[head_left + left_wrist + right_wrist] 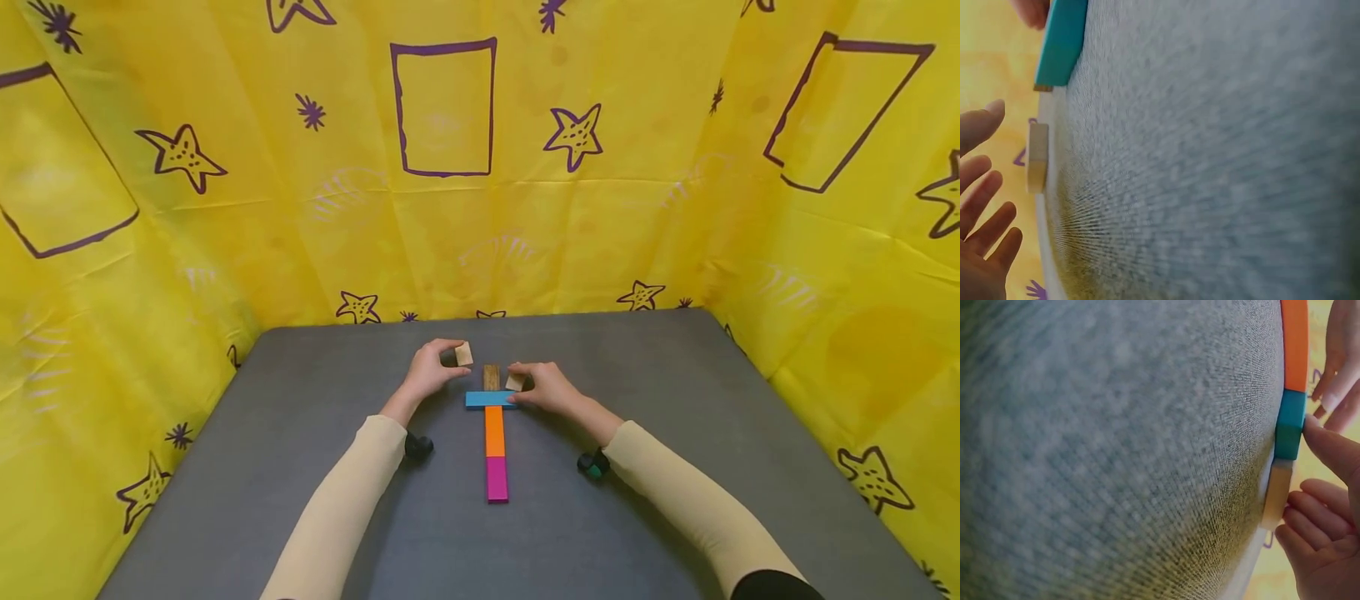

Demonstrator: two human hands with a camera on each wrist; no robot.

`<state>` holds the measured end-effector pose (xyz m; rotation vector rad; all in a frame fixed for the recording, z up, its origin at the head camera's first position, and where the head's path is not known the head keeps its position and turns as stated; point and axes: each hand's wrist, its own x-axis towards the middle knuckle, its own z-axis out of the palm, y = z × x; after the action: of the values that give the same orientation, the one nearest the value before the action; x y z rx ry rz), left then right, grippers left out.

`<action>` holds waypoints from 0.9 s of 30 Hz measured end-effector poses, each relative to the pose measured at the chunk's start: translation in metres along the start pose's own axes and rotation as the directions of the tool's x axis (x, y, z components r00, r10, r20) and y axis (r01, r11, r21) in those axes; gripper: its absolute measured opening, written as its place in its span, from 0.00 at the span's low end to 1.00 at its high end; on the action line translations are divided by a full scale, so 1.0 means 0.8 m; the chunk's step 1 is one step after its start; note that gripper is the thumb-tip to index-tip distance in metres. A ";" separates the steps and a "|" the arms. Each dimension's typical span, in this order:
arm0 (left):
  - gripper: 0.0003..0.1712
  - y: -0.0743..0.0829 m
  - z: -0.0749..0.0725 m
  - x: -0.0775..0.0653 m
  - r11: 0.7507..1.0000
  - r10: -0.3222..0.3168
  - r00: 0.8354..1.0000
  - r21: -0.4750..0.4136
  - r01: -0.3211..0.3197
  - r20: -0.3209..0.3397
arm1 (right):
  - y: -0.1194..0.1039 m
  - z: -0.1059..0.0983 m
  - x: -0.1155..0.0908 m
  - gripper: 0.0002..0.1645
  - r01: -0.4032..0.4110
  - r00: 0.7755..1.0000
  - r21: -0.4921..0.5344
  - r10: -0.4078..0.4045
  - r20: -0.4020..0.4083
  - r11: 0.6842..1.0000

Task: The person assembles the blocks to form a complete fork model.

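Note:
In the head view, my left hand (pixel 429 369) is spread beside a pale wooden block (pixel 463 354), thumb and fingers parted. The left wrist view shows that block (pixel 1037 156) on the cloth, apart from the fingertips. My right hand (pixel 547 387) bends around a second pale wooden block (pixel 515 382). Its thumb tip touches or nearly touches the blue block (pixel 487 400); in the right wrist view the fingers lie close by the pale block (pixel 1277 494), contact unclear. Below the crosswise blue block run an orange block (pixel 495 432) and a magenta block (pixel 497 479); above it sits a brown wooden block (pixel 491 377).
A dark grey cloth-covered table (pixel 637 517) lies under everything. Yellow fabric (pixel 450 242) with purple drawings surrounds its back and sides. Dark wrist devices (pixel 418 447) hang beneath both forearms, close to the tabletop.

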<state>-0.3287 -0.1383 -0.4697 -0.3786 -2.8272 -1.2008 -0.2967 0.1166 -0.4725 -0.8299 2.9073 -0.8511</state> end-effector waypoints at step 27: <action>0.37 -0.019 0.007 0.024 0.989 -0.134 0.988 -0.054 0.138 0.076 | 0.001 0.000 -0.001 0.35 -0.001 1.000 0.020 0.001 0.004 1.000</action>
<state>-0.3508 -0.1408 -0.4819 -0.2391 -2.9261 -1.3244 -0.2962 0.1179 -0.4727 -0.8280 2.8906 -0.8768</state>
